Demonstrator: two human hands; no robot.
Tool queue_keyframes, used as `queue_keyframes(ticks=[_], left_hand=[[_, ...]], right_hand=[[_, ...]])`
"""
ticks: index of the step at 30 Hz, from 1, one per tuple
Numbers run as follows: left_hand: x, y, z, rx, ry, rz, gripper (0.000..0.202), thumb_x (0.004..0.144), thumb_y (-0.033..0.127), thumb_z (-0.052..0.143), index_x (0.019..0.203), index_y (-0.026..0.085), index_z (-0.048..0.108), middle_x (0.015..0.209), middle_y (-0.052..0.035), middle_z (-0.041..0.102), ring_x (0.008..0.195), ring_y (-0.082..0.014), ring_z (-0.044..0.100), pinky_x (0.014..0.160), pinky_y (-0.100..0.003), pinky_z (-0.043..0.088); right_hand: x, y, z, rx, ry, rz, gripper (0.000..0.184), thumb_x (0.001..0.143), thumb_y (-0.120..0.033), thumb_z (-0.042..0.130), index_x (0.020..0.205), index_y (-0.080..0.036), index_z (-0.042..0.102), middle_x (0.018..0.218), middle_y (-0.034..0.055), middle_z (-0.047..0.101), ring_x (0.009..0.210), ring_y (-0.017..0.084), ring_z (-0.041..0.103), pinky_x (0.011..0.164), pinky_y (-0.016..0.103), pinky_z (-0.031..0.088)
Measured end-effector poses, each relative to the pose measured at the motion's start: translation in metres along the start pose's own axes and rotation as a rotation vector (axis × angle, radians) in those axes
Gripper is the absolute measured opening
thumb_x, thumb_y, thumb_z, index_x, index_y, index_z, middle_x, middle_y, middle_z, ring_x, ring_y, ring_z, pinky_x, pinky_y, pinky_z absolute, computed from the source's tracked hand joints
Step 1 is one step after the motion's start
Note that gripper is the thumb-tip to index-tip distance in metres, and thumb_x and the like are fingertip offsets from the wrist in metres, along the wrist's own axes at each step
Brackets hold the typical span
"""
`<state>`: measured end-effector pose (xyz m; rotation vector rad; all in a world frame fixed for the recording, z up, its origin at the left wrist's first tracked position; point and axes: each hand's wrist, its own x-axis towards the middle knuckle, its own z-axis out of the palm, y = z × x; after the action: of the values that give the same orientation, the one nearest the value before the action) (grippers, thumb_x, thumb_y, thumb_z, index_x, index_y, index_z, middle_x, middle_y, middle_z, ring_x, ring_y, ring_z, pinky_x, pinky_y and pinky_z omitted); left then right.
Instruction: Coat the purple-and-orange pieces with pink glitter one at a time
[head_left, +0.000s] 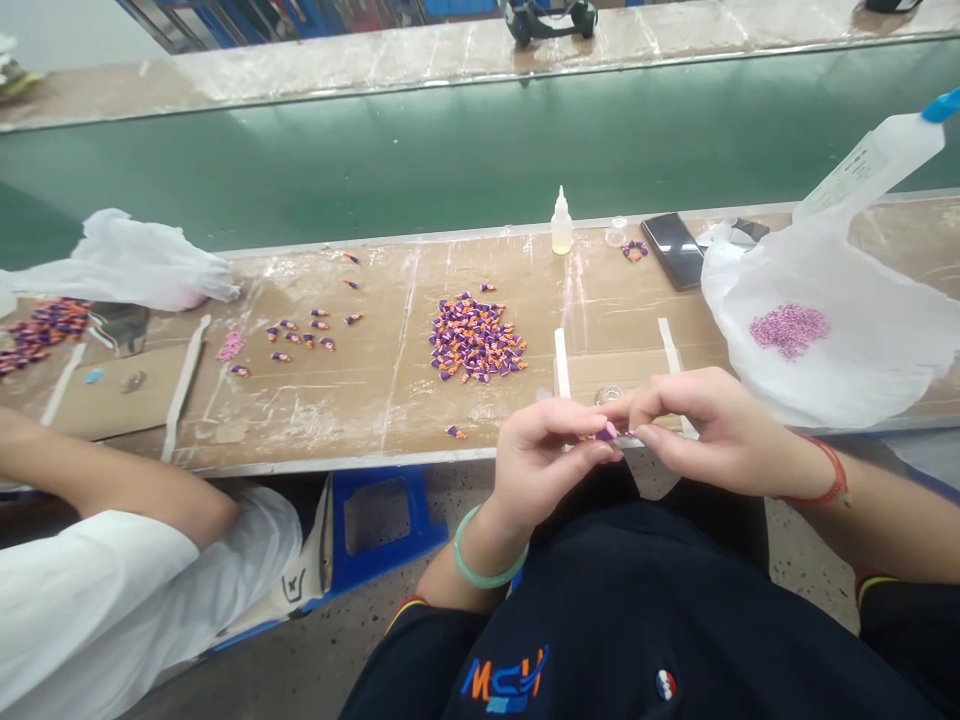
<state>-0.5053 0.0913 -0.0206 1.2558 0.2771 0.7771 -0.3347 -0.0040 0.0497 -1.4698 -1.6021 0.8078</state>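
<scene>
Between the thumb and fingers of my left hand (551, 450) is a small purple figurine (605, 432) with a pink part showing; my fingers hide most of it. Close against it, my right hand (709, 430) has its thumb and index finger pinched together. Whatever that pinch holds is too small to make out. Both hands are over the table's front edge. Beyond them lies a heap of small purple-and-orange figurines (478, 338), with a single figurine (456, 432) nearer the edge. A pile of tiny pink pieces (790, 330) rests on a white plastic bag (727, 300) to the right.
A dropper bottle (561, 222) stands near the green divider (360, 165), left of a phone (673, 250). A larger blue-capped bottle (874, 165) leans at the right. At the left are a co-worker's arm (127, 480), scattered figurines and another plastic bag (127, 262).
</scene>
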Motion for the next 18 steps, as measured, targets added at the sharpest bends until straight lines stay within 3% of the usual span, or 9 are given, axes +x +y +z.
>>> queue_keyframes(ticks=[7,11,18], left_hand=[[-0.0016,-0.0001,0.0012,0.034,0.016,0.073,0.018,0.080,0.026,0.082,0.093,0.023,0.071,0.080,0.0003,0.075,0.061,-0.0131,0.072,0.060,-0.025,0.061],[0.0010,-0.0014,0.0012,0.042,-0.050,0.199,0.016,0.080,0.017,0.081,0.093,0.021,0.073,0.082,-0.0008,0.077,0.064,-0.0118,0.072,0.063,-0.022,0.060],[0.0030,-0.0012,0.0026,0.048,-0.059,0.260,0.015,0.082,0.017,0.079,0.096,0.022,0.075,0.084,-0.0015,0.078,0.067,-0.0121,0.073,0.068,-0.024,0.060]], right_hand=[[0.0002,-0.0009,0.0023,0.024,0.019,-0.057,0.017,0.085,-0.009,0.056,0.074,-0.021,0.061,0.089,0.0016,0.079,0.083,0.016,0.074,0.072,0.023,0.056],[-0.0011,-0.0005,0.0027,0.025,0.028,-0.086,0.016,0.084,-0.006,0.055,0.076,-0.019,0.061,0.092,0.0035,0.079,0.087,0.014,0.075,0.073,0.020,0.056],[-0.0023,-0.0029,0.0011,0.006,0.038,-0.093,0.016,0.084,-0.006,0.056,0.076,-0.019,0.060,0.096,0.0030,0.080,0.088,0.014,0.075,0.074,0.019,0.056]])
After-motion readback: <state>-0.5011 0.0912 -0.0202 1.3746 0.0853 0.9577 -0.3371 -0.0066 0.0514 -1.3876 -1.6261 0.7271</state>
